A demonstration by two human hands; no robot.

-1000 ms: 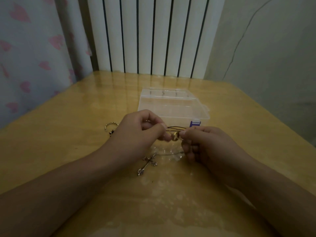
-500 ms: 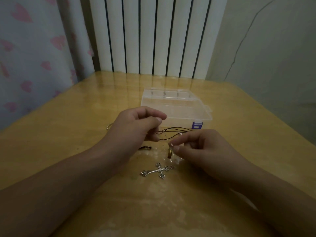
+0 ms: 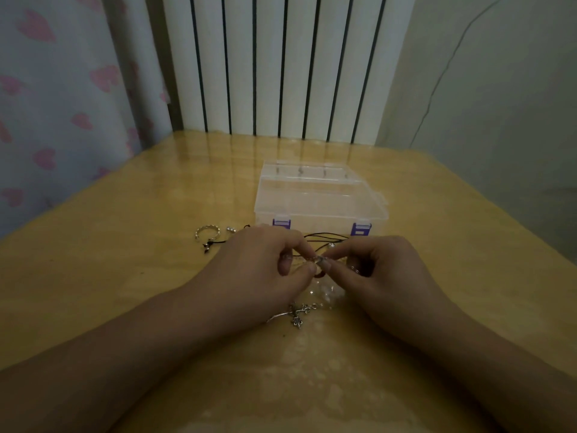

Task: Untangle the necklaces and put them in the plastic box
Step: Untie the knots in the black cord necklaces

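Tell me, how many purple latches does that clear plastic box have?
2. One purple latch sits at the left of the box's front edge, the other latch at the right. The hands hide none of that edge.

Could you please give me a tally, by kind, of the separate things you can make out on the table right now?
Clear plastic box, lid shut: 1
Purple latches on its front: 2
Silver ring-shaped piece: 1
Silver cross pendant: 1
Black cords, count unclear, taken as one bundle: 1
Left hand and right hand, pinching a chain: 2
Total: 8
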